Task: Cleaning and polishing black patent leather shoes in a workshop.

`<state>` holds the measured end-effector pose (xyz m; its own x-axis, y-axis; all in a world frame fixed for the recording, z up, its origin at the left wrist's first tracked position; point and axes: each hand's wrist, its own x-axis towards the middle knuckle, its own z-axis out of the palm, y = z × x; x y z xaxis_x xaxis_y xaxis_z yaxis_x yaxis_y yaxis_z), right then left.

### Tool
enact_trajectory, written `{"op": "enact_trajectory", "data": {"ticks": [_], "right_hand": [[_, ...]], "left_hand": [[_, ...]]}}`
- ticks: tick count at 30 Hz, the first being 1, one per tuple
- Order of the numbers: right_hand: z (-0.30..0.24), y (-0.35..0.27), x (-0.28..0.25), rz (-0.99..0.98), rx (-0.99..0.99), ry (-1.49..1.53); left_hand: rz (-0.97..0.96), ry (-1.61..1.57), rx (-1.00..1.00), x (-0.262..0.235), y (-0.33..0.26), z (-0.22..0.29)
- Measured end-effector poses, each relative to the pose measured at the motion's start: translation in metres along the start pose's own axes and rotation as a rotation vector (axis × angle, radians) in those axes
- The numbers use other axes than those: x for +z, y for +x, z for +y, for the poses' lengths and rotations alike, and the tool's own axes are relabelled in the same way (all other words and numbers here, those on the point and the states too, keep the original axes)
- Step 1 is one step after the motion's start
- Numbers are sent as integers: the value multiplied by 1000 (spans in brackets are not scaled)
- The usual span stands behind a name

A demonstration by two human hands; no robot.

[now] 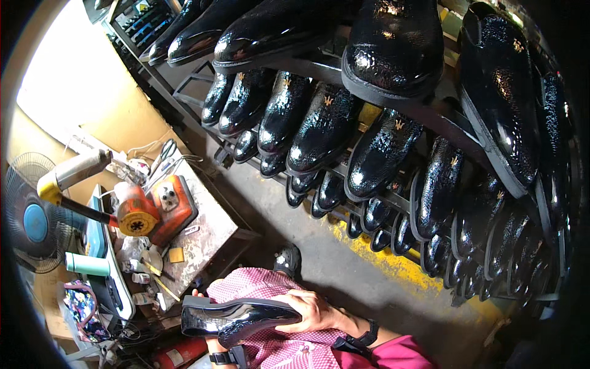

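Note:
A glossy black shoe [252,317] lies on its side across my lap, over a pink checked cloth [258,283]. My right hand [314,310] is closed round its toe end, thumb on the near side. At the heel end, my left hand [213,344] holds the shoe from beneath. Most of that hand is hidden by the shoe; fingertips show beyond the sole and the wrist shows below. Both wrists wear black bands.
Ahead and right, a metal rack [455,123] carries several tiers of shiny black shoes [322,132]. On my left a worn table [209,230] holds an orange tool [169,206], a yellow block [176,254] and clutter. A fan [35,221] and a green cylinder [87,264] stand farther left.

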<state>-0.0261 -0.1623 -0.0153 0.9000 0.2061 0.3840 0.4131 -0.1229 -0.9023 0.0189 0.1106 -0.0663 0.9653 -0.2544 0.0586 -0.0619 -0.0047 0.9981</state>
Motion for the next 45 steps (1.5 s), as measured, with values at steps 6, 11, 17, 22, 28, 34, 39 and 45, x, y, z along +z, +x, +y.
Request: {"op": "enact_trajectory", "data": {"ticks": [6, 11, 17, 22, 28, 34, 39, 45], "right_hand": [[-1, 0, -3, 18, -24, -21], [2, -1, -3, 40, -30, -47], [-2, -4, -4, 51, -38, -28], [-5, -6, -6, 9, -18, -62], [-4, 1, -13, -104, 254, 113], [-11, 10, -17, 117, 453, 368], [-5, 28, -7, 200, 318, 193], [5, 63, 8, 347, 150, -58]], "left_hand": [[-26, 50, 42, 4, 6, 2], [-39, 94, 70, 2, 16, 3], [-52, 144, 104, 5, 18, 6], [-32, 161, 108, 8, 51, 16], [139, 172, -24, -9, 14, 1], [380, -990, -129, -34, -17, -48], [633, -702, -106, -11, 12, -7], [561, -502, -264, -9, 9, 12]]}}
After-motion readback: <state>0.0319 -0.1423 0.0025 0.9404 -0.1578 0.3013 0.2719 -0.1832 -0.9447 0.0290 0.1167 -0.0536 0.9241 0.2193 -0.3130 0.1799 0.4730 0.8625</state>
